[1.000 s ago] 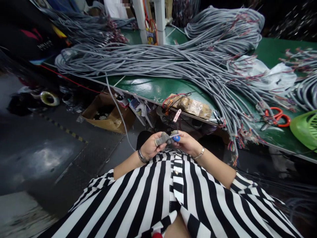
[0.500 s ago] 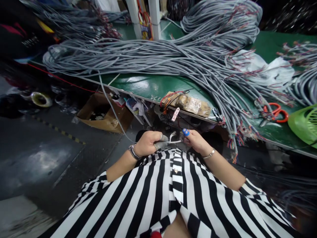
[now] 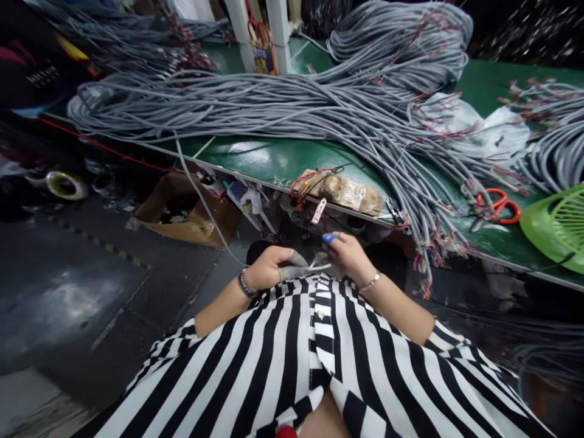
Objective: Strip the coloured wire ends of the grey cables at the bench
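The green worktop (image 3: 269, 155) runs across the view, loaded with a long bundle of grey cables (image 3: 274, 103) and, behind it, a heaped coil (image 3: 401, 45) of similar cable. Many cables at the bundle's right end fan out into bare coloured wires (image 3: 438, 248), so those ends look already opened. Beside them lie orange-handled scissors (image 3: 504, 202), near a green slatted plastic item (image 3: 559, 231). Under the worktop's edge, a cardboard box (image 3: 182, 234) stands on the floor.

One grey cable (image 3: 201, 197) drops from the bundle, off the worktop, and goes out of sight beside the left hand (image 3: 262, 267); what comes out past the fingers, in front of the striped shirt, appears to be its end. The left grip is closed on it, thumb and finger pinching through grey finger covers.

The right hand (image 3: 351, 255) is just beyond that pale cable end (image 3: 323, 267), fingers curled, with a blue cover (image 3: 328, 238) on one digit — whether its grip holds anything I cannot tell.

As for progress, a thin pale strand (image 3: 312, 263) stands away from the cable end, so work on this end seems begun. No coloured wires show separated there — this end looks unfinished by comparison with those on the worktop.
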The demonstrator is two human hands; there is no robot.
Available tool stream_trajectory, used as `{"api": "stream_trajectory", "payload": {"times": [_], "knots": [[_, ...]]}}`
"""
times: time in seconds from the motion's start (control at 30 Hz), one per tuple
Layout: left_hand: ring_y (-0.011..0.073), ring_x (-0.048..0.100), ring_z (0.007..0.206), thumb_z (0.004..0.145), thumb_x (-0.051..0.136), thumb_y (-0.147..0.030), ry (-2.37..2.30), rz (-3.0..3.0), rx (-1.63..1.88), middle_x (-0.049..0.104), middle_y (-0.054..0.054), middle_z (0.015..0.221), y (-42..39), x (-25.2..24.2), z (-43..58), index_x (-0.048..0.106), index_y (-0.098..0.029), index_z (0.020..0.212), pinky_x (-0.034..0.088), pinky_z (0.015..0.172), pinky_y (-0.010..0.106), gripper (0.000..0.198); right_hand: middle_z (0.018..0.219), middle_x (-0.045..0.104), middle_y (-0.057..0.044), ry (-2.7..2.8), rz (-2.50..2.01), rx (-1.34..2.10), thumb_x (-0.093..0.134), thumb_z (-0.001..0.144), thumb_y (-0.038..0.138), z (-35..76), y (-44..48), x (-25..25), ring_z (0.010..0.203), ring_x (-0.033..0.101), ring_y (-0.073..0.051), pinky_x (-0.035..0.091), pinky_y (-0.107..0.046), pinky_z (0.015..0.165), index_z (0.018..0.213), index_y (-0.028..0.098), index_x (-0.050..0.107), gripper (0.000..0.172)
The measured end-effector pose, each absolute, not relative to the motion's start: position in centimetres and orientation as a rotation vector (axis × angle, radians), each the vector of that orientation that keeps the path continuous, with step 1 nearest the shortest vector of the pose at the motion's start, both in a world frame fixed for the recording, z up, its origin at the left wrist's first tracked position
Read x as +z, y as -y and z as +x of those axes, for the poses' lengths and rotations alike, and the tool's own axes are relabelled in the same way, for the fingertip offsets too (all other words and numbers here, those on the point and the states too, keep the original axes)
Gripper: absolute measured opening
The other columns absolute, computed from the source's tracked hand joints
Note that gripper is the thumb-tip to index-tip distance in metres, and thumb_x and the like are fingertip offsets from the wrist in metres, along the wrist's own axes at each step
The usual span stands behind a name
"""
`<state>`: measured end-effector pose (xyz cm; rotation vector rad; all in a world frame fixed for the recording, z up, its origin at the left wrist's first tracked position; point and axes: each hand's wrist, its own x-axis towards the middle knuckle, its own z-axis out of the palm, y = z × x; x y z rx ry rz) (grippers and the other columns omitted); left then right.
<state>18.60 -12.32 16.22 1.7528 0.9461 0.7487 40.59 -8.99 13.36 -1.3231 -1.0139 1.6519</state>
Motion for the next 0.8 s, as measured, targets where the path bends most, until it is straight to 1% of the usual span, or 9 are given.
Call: {"api": "stream_trajectory", "payload": {"times": [0.1, 0.17, 0.27, 0.33, 0.4, 0.47, 0.57, 0.7, 0.8], "knots": [[0.0156, 0.065, 0.07, 0.073, 0.073, -0.034, -1.066, 1.568, 0.928, 0.072, 0.007, 0.079, 12.5, 16.3, 17.4, 0.072, -0.014, 0.084, 0.052, 0.067, 0.025, 0.023, 0.044, 0.035, 0.008, 1.001, -1.279, 1.426, 0.065, 0.074, 0.051, 41.7, 8.9, 13.7, 0.039, 0.025, -0.005, 0.018, -0.02, 0.037, 0.064, 0.019, 0.054, 0.035], [0.0151, 0.065, 0.07, 0.07, 0.076, -0.034, -1.117, 1.47, 1.004, 0.072, 0.006, 0.079, 12.4, 16.3, 16.8, 0.072, -0.015, 0.085, 0.053, 0.068, 0.025, 0.024, 0.051, 0.045, 0.003, 1.218, -1.152, 1.291, 0.062, 0.079, 0.048, 42.1, 9.3, 14.4, 0.045, 0.037, -0.008, 0.033, -0.022, 0.043, 0.067, 0.019, 0.06, 0.032], [0.014, 0.064, 0.066, 0.066, 0.079, -0.034, -1.057, 1.359, 0.977, 0.071, 0.006, 0.076, 12.2, 16.7, 16.8, 0.072, -0.014, 0.082, 0.053, 0.065, 0.025, 0.027, 0.084, 0.066, -0.006, 1.61, -0.934, 1.099, 0.062, 0.081, 0.042, 41.8, 10.3, 16.0, 0.076, 0.06, -0.018, 0.051, -0.033, 0.072, 0.087, 0.022, 0.069, 0.022], [0.0139, 0.063, 0.065, 0.065, 0.079, -0.034, -0.983, 1.309, 0.925, 0.071, 0.006, 0.074, 12.3, 17.0, 17.3, 0.071, -0.013, 0.08, 0.052, 0.063, 0.024, 0.027, 0.111, 0.065, -0.009, 1.825, -0.767, 1.034, 0.06, 0.083, 0.035, 41.2, 10.6, 17.0, 0.101, 0.06, -0.023, 0.048, -0.04, 0.091, 0.108, 0.024, 0.067, 0.028], [0.0141, 0.062, 0.064, 0.064, 0.08, -0.035, -0.926, 1.265, 0.89, 0.07, 0.006, 0.073, 12.5, 17.2, 17.8, 0.07, -0.012, 0.077, 0.052, 0.063, 0.025, 0.029, 0.123, 0.061, -0.01, 1.991, -0.631, 1.015, 0.056, 0.085, 0.029, 40.5, 10.6, 17.4, 0.11, 0.057, -0.023, 0.045, -0.04, 0.097, 0.119, 0.024, 0.061, 0.035], [0.0135, 0.061, 0.063, 0.064, 0.08, -0.037, -0.903, 1.25, 0.862, 0.068, 0.006, 0.071, 12.6, 17.3, 18.0, 0.069, -0.011, 0.075, 0.051, 0.062, 0.024, 0.03, 0.116, 0.064, -0.01, 2.087, -0.575, 1.021, 0.052, 0.087, 0.027, 40.1, 10.4, 17.5, 0.102, 0.061, -0.021, 0.048, -0.036, 0.089, 0.117, 0.024, 0.063, 0.032], [0.0121, 0.058, 0.06, 0.069, 0.075, -0.041, -0.878, 1.334, 0.77, 0.066, 0.005, 0.067, 12.4, 17.2, 17.7, 0.069, -0.011, 0.076, 0.048, 0.059, 0.022, 0.031, 0.086, 0.065, -0.007, 2.094, -0.585, 1.174, 0.051, 0.089, 0.034, 40.0, 10.0, 17.1, 0.078, 0.06, -0.017, 0.049, -0.03, 0.072, 0.094, 0.021, 0.069, 0.023], [0.014, 0.06, 0.065, 0.076, 0.069, -0.041, -0.774, 1.563, 0.609, 0.068, 0.008, 0.073, 11.5, 17.4, 17.4, 0.072, -0.011, 0.082, 0.05, 0.064, 0.024, 0.031, 0.064, 0.055, 0.0, 1.793, -0.708, 1.719, 0.06, 0.08, 0.052, 40.1, 10.0, 16.5, 0.058, 0.048, -0.011, 0.041, -0.024, 0.057, 0.068, 0.016, 0.06, 0.038], [0.0151, 0.062, 0.069, 0.077, 0.068, -0.038, -0.746, 1.677, 0.608, 0.07, 0.009, 0.077, 10.7, 17.9, 17.6, 0.072, -0.011, 0.084, 0.051, 0.068, 0.025, 0.028, 0.051, 0.042, 0.006, 1.373, -0.936, 1.884, 0.07, 0.069, 0.055, 40.2, 9.9, 15.9, 0.046, 0.032, -0.005, 0.028, -0.019, 0.044, 0.062, 0.016, 0.051, 0.044]]}}
